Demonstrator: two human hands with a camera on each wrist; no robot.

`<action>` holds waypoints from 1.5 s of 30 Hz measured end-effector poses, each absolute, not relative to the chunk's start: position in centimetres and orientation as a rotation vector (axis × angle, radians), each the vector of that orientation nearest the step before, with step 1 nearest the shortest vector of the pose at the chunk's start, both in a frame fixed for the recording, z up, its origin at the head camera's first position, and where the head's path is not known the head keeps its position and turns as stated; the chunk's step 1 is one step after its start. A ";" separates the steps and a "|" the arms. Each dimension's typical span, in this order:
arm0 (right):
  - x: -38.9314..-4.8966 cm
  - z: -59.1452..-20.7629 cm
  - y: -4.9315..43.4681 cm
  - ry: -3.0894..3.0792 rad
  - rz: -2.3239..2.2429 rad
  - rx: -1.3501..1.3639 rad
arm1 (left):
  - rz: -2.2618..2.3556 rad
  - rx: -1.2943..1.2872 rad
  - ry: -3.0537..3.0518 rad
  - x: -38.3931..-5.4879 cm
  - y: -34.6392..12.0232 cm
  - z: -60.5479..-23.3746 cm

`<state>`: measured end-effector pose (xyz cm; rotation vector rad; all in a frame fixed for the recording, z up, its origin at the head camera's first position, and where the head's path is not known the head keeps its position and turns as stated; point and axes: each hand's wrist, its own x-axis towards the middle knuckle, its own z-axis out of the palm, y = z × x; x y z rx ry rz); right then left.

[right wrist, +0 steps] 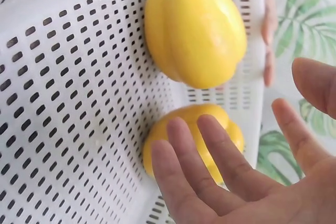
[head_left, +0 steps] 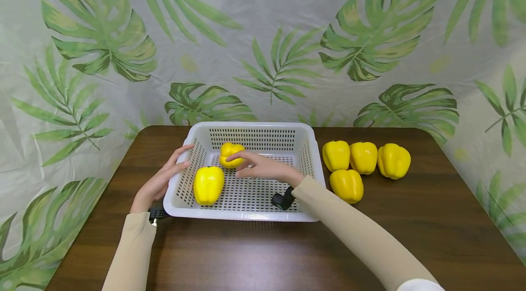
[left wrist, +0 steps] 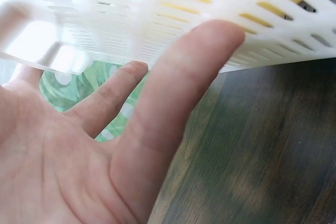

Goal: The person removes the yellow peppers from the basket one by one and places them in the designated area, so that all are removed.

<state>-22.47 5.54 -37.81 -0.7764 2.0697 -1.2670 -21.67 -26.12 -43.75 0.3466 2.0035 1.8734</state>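
Inside a white perforated plastic basket [head_left: 246,216] lie two yellow bell peppers, a nearer one [head_left: 208,185] by the left wall and a farther one [head_left: 228,150] behind it. My right hand [head_left: 263,167] hovers over the basket, its fingertips overlapping the farther pepper in the head view. In the right wrist view its fingers [right wrist: 181,182] are extended and spread, thumb well apart, with nothing between them. At the basket's left side is my left hand [head_left: 162,179]. Its thumb [left wrist: 173,87] lies fairly straight against the slotted outer wall, other fingers stretched along the side.
Several more yellow bell peppers [head_left: 363,157] are grouped on the dark wooden table [head_left: 411,227], just right of the basket. A leaf-patterned cloth [head_left: 279,17] hangs behind the table. Small black devices [head_left: 282,200] are worn at both wrists.
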 end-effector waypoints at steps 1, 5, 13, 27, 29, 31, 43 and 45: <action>-22.6 -37.9 5.3 2.063 -1.256 -0.772 | 1.874 0.346 2.003 -21.7 -26.1 -43.7; -22.8 -38.1 4.1 2.058 -1.195 -0.770 | 1.873 0.342 2.002 -21.7 -26.1 -43.7; -23.0 -38.7 2.2 2.066 -1.094 -0.782 | 1.873 0.346 2.004 -21.8 -26.1 -43.7; -23.2 -39.5 0.4 2.036 -1.081 -0.749 | 1.877 0.354 1.987 -21.7 -26.1 -43.7; -23.2 -39.6 0.2 2.003 -1.105 -0.728 | 1.878 0.354 1.985 -21.7 -26.1 -43.7; -23.2 -39.7 0.0 1.966 -1.135 -0.699 | 1.878 0.353 1.986 -21.7 -26.2 -43.7; -23.2 -40.3 -1.0 1.996 -1.194 -0.654 | 1.875 0.354 1.991 -21.6 -26.2 -43.7; -23.2 -40.3 -1.1 2.008 -1.207 -0.652 | 1.879 0.359 1.983 -21.6 -26.2 -43.7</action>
